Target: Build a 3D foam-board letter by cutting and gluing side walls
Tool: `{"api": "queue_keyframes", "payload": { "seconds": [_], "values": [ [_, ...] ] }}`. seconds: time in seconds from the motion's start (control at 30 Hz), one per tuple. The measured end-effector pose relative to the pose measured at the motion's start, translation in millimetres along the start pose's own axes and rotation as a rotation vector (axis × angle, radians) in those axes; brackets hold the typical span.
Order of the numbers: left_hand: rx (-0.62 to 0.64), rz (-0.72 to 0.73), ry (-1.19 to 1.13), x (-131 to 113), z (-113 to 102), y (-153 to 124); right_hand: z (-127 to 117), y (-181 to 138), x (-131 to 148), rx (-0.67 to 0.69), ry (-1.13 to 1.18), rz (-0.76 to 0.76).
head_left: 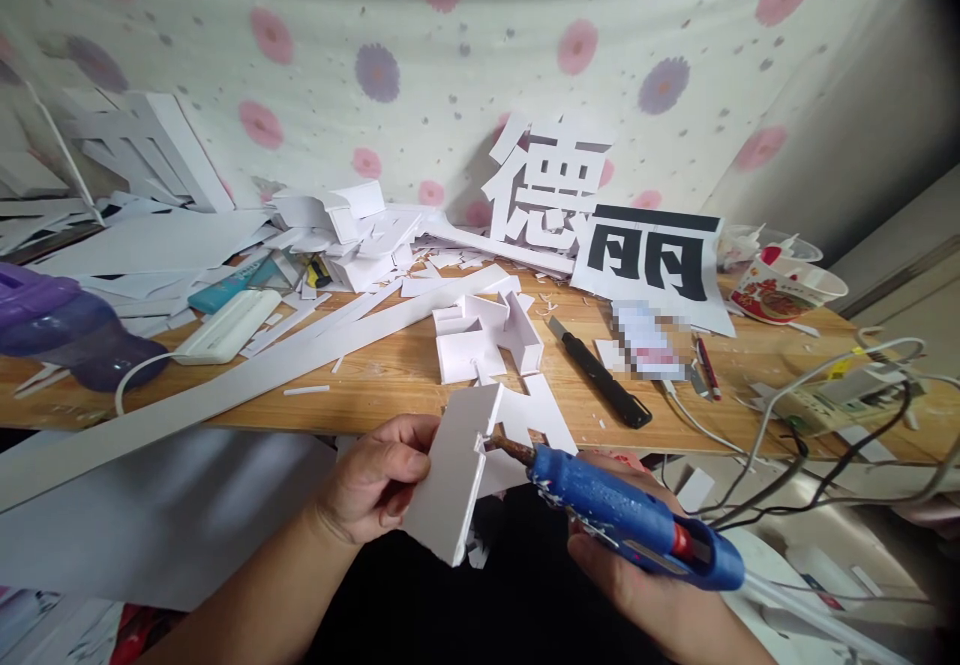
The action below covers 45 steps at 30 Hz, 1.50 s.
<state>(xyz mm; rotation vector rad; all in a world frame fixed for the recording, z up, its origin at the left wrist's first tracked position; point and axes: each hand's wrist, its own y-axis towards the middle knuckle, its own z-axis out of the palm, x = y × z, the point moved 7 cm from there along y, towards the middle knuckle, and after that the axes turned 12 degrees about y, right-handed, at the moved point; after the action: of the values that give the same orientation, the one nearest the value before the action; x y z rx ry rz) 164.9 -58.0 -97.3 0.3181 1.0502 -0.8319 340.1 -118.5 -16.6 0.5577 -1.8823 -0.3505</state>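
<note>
My left hand (pixel 379 480) is closed on a white foam-board piece (pixel 457 475), held on edge below the table's front edge. In my right hand (pixel 637 565) is a blue hot glue gun (pixel 630 515), gripped around its body. Its brown nozzle touches the upper right edge of the held piece. Just behind it, a cut-out white foam shape (pixel 536 415) overhangs the table edge. A partly built white foam letter (pixel 487 330) lies on the wooden table (pixel 390 375).
A black utility knife (pixel 600 375) and a red pen (pixel 707 365) lie right of the foam letter. Large cut-out characters (pixel 547 195) and a printed black character sheet (pixel 652 255) lean at the back. Long white strips (pixel 247 375), scraps, a purple bottle (pixel 60 330), a bowl (pixel 787 285) and cables (pixel 825 415) crowd the table.
</note>
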Motion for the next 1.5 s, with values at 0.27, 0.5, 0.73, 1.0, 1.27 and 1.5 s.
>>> {"api": "queue_keyframes", "payload": {
  "seconds": [0.27,0.5,0.73,1.0,1.27,1.5],
  "values": [
    [-0.001,-0.006,0.007,0,-1,-2,-2,-7,-12,-0.011,-0.002,0.061],
    [0.001,-0.015,-0.003,0,0,-2,3,-5,-13,0.019,0.073,0.063],
    [-0.016,-0.023,-0.002,2,-2,-3,5,-8,-13,0.042,0.064,0.113],
    [-0.005,-0.005,-0.002,0,0,-5,1,-2,-1,0.01,0.068,0.047],
    [-0.004,-0.008,-0.005,3,-1,-5,1,-13,-18,-0.048,0.034,0.095],
    [0.035,-0.025,-0.029,5,4,-4,-1,-15,-23,-0.09,-0.041,0.062]
  ]
}}
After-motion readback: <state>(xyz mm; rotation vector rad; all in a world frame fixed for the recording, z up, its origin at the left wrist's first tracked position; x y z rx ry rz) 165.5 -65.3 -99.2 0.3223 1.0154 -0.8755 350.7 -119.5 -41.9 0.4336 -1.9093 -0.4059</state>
